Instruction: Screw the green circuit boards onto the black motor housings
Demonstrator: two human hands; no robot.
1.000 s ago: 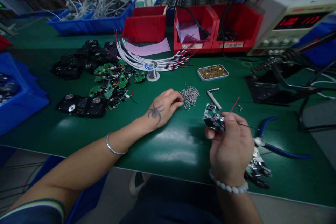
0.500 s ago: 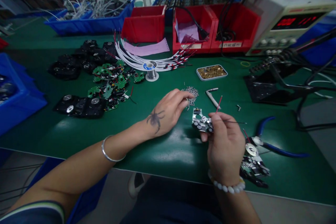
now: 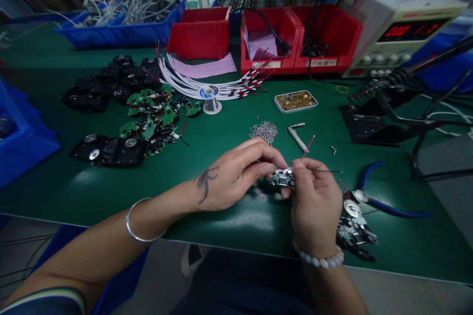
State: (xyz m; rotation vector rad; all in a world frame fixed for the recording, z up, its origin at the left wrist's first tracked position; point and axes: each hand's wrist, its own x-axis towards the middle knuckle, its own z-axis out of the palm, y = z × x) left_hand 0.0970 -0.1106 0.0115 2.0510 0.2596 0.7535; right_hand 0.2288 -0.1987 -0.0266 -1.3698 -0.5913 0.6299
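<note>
Bin (image 3: 25, 128), blue: far out past nine o'clock, hours counted from the held circuit board (image 3: 283, 177). Housings (image 3: 111, 150), black: nearer in, nine to ten. Loose boards (image 3: 167, 114), green, heaped beside the housings: ten. Spool of solder (image 3: 211, 103), upright, with white cables (image 3: 181, 82) behind: between ten and eleven. Left hand (image 3: 232, 174): nine, thumb and forefinger close together at the board's left side; whether they pinch anything cannot be told. Metal pins (image 3: 263, 131), loose pile: eleven, just beyond the left hand's knuckles. Held circuit board: over the worktop (image 3: 229, 231) at centre, red wire (image 3: 308, 147) rising toward one. Tray (image 3: 299, 109), brass-coloured pieces inside: twelve. Right hand (image 3: 318, 199): four, fingers and thumb closed on the board's right end. Second board (image 3: 356, 231): four, farther out, on the worktop. Pliers (image 3: 361, 197), blue-handled: past three, just beside it.

Step in hand, as judged: close fingertip work at the board's left side, right hand serving as holder. Next move, as judged, calls for a steady right grip and fine left-finger control, wires kept clear.
</note>
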